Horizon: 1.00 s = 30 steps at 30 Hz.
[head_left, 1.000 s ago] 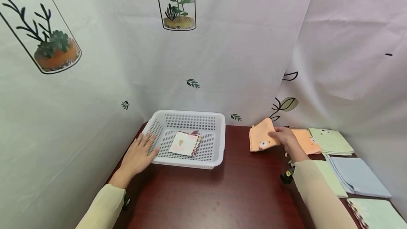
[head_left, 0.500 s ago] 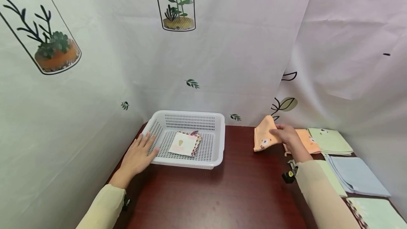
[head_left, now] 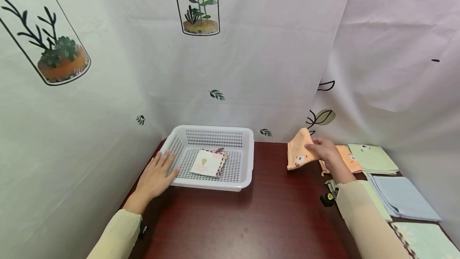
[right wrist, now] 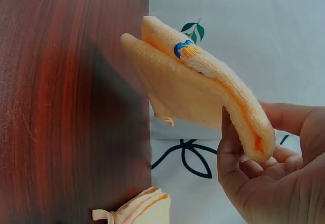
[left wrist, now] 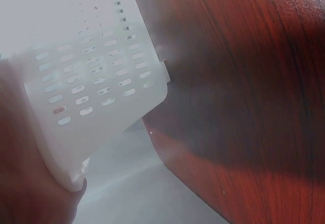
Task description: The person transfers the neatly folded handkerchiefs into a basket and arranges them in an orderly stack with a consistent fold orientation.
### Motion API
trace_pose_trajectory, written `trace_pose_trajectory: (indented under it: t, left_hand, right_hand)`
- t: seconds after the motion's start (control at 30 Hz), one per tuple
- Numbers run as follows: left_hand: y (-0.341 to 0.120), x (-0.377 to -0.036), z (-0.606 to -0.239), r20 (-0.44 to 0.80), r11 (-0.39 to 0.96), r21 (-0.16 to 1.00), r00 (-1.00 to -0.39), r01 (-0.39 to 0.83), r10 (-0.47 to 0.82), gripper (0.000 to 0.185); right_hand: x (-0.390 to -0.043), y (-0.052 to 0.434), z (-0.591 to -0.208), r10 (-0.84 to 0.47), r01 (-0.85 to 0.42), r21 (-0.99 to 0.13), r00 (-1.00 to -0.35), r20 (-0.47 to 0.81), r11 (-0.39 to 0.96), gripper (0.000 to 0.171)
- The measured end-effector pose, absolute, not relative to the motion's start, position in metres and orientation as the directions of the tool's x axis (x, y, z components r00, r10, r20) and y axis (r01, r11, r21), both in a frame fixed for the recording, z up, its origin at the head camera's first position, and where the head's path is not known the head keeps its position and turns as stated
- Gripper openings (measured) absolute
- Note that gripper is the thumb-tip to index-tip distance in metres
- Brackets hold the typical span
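In the head view my right hand (head_left: 325, 151) pinches a folded orange towel (head_left: 300, 151) by its right side, holding it up above the table near the back wall. The right wrist view shows the same towel (right wrist: 188, 76) between thumb and fingers, folded in layers, with a small blue and yellow embroidered patch. My left hand (head_left: 155, 176) rests with spread fingers on the left rim of a white plastic basket (head_left: 248, 171). Inside the basket lies a folded white cloth (head_left: 206, 163) with a checked edge. The left wrist view shows the basket's slotted wall (left wrist: 91, 82), the hand partly cut off.
A second orange towel (head_left: 347, 161) lies right of the raised one. Beyond it are folded green (head_left: 373, 158), blue (head_left: 406, 197) and pale mint (head_left: 429, 237) cloths. The dark red table (head_left: 244, 223) meets a printed fabric wall (head_left: 233, 71) behind.
The right hand has lifted the orange towel slightly and shifted it a little to the right, with its angle changed. The left hand has stayed on the basket.
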<state>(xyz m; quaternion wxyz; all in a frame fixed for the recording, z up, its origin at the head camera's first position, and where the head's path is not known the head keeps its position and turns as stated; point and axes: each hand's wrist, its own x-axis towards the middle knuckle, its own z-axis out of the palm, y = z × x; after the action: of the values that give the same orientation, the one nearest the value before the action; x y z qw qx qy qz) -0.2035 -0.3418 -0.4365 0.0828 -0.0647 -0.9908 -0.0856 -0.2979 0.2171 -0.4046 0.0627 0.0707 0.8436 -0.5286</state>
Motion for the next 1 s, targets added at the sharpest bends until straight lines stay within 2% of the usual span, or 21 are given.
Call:
trace_pose_trajectory:
  t: [0.2, 0.7, 1.0]
  left_hand:
    - [-0.341, -0.203, -0.435, 0.175, 0.977, 0.16, -0.978, 0.14, 0.112, 0.069]
    - [-0.341, -0.202, -0.435, 0.186, 0.976, 0.165, -0.977, 0.14, 0.108, 0.069]
    - [-0.342, -0.202, -0.436, 0.185, 0.977, 0.16, -0.976, 0.145, 0.114, 0.07]
  right_hand:
    - [-0.296, 0.216, -0.401, 0.054, 0.181, -0.884, -0.983, -0.175, 0.431, 0.058]
    - [-0.291, 0.213, -0.389, 0.049, 0.098, -0.862, -0.995, -0.085, 0.498, 0.046]
    - [-0.285, 0.208, -0.38, 0.014, 0.071, -0.877, -0.997, -0.073, 0.476, 0.049]
